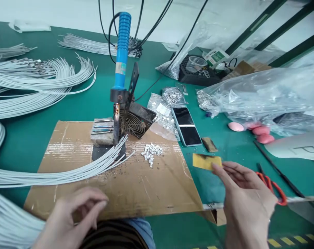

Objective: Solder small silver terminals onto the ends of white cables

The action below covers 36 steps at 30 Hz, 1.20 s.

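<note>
My right hand [246,197] pinches a small yellow rectangular pad [206,161], darkened along its top edge, between thumb and fingers, over the table right of the cardboard sheet. My left hand [75,216] is curled above the cardboard's front left, thumb and index tips together and nothing visible between them. Beyond it, a bundle of white cables [68,176] runs to the foot of a blue-handled soldering iron [123,48], fixed tip down on a stand. Small metal pieces [151,153] lie in a pile beside the cable ends.
A cardboard sheet [146,193] covers the table's front. A small fan [137,121] leans behind the iron. Right of it lie a phone [187,127], a brown pad [209,144], red-handled scissors [272,188] and plastic bags [260,90]. More cable bundles [29,107] fill the left.
</note>
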{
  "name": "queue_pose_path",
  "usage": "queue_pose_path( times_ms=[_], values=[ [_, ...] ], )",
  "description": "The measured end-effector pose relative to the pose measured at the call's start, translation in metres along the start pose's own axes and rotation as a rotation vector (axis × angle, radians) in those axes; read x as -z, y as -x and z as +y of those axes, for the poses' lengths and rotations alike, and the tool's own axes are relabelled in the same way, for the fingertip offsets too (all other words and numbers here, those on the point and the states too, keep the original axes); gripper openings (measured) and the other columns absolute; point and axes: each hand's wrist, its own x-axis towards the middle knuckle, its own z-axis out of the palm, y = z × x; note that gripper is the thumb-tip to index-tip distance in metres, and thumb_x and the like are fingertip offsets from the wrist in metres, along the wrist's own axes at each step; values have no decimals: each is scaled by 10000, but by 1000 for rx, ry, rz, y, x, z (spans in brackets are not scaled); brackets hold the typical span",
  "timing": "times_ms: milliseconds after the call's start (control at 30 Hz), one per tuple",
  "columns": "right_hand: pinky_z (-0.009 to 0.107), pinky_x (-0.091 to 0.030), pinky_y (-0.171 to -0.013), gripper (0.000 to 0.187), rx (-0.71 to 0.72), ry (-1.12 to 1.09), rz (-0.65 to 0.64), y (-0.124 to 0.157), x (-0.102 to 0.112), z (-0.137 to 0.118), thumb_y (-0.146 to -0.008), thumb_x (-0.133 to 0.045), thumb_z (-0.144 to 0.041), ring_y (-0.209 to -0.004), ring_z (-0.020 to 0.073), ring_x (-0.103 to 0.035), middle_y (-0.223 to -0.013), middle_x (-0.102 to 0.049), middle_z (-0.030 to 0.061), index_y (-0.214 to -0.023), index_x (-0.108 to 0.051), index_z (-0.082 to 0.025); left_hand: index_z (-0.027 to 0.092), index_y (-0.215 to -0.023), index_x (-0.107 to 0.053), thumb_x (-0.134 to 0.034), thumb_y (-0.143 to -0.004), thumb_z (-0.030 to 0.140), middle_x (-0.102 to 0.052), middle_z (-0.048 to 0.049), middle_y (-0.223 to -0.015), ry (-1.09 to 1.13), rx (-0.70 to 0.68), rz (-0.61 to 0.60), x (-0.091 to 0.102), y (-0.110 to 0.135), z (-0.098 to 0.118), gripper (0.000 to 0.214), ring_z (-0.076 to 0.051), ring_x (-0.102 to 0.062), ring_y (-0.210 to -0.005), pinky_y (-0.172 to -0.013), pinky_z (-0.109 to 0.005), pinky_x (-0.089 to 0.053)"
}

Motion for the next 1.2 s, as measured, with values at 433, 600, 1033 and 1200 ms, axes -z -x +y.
queue_pose_path(
  times_ms=[433,600,1033,1200],
  values=[
    [272,-644,-783,36,125,-420,-715,121,-130,-70,-931,-721,-234,-839,165,-767,-911,-775,13,-961,-706,-223,157,-1221,-790,-763,-901,306,-532,77,-559,97,-148,137,-7,-74,24,354,-116,-461,-491,-478,-225,-372],
    [239,-595,-829,132,183,-368,-722,132,-119,-63,-971,-677,-153,-904,144,-731,-964,-760,-13,-1029,-714,-266,217,-914,-828,-720,-885,138,-672,30,-772,-40,-401,248,-10,-69,18,137,-85,-496,-564,-541,-215,-394],
    [289,-600,-841,248,783,-148,-526,136,-122,-69,-976,-636,10,-896,173,-726,-980,-777,66,-1119,-695,-184,170,-965,-793,-675,-928,130,-696,1,-806,-147,-467,306,-20,-69,24,130,-94,-485,-554,-545,-228,-430],
    [346,-625,-848,200,591,-172,-617,135,-126,-65,-999,-640,-91,-895,204,-743,-982,-799,50,-1091,-755,-226,173,-974,-801,-664,-926,102,-686,-3,-834,-172,-508,296,-22,-69,24,161,-91,-462,-524,-528,-242,-438]
  ],
)
